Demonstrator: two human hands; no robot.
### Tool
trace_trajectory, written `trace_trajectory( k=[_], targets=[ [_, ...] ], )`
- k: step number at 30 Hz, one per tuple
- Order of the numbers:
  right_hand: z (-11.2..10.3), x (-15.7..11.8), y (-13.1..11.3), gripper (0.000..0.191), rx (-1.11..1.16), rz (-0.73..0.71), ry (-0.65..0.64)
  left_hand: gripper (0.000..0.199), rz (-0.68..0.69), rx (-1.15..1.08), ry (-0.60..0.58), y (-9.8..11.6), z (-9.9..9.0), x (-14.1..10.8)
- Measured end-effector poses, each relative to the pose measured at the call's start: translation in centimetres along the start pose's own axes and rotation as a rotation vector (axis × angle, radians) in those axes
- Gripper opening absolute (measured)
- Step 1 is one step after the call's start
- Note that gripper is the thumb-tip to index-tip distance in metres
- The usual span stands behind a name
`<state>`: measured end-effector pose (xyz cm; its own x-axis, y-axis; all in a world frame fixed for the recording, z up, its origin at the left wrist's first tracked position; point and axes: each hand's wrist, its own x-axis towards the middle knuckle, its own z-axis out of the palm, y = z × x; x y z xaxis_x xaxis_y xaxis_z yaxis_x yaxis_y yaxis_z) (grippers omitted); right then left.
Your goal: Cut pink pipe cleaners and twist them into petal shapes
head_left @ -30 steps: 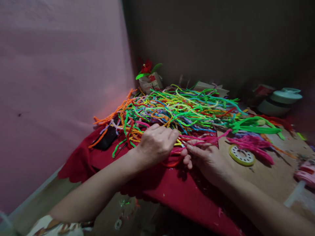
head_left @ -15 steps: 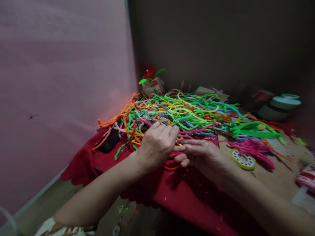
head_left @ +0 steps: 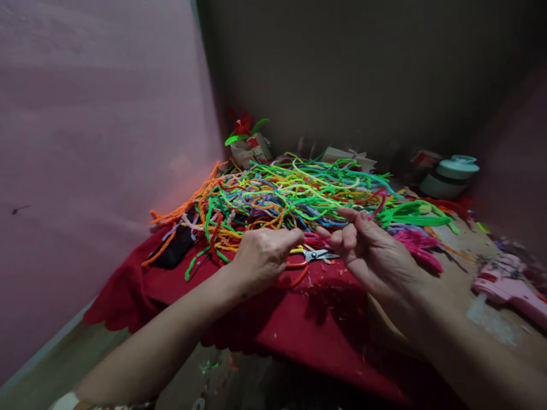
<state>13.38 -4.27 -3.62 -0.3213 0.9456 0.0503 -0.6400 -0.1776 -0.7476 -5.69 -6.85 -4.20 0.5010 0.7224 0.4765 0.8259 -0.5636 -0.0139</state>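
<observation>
My left hand [head_left: 262, 253] is closed, with its thumb and finger pinched at one end of a pink fuzzy stem [head_left: 376, 206]. The stem runs across to my right hand [head_left: 371, 245], where the fingers are bent around it and its far end curves up past the fingertips. Below and between the hands, a pair of scissors [head_left: 314, 256] with red and yellow handles lies on the red cloth [head_left: 290, 330]. Just behind the hands spreads a large pile of multicoloured fuzzy stems [head_left: 282, 193].
A black object [head_left: 173, 247] lies left of the pile. Toward the right are pink stems [head_left: 416, 245], green loops [head_left: 421, 213], a lidded jar [head_left: 453, 175] and a pink glue gun [head_left: 504, 282]. A red flower [head_left: 243, 124] stands at the back, beside the pink wall [head_left: 106, 142].
My hands have moved apart, with the pink stem now showing between them. The right hand's fingers have curled, and the scissors are more visible. The view has shifted right.
</observation>
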Motion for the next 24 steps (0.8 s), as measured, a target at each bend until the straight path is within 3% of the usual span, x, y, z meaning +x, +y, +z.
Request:
trace_trajectory(
  k=[8,16,20,24],
  targets=[
    [-1.1,0.5,-1.6,0.026,0.068,0.009,0.127,0.021,-0.206,-0.258,-0.095,-0.7,-0.4,-0.2],
    [-2.3,0.9,-3.1,0.029,0.205,-0.051,0.218,0.012,-0.346,-0.568,-0.150,0.3,-0.7,-0.3],
    [-2.4,0.9,-3.8,0.034,0.190,-0.050,0.224,0.018,-0.443,-0.837,-0.290,1.0,-1.3,-0.3],
    [-2.6,0.7,-4.4,0.028,0.156,-0.084,0.206,0.016,-0.669,-1.267,-0.457,1.7,-1.0,-0.6]
  ],
)
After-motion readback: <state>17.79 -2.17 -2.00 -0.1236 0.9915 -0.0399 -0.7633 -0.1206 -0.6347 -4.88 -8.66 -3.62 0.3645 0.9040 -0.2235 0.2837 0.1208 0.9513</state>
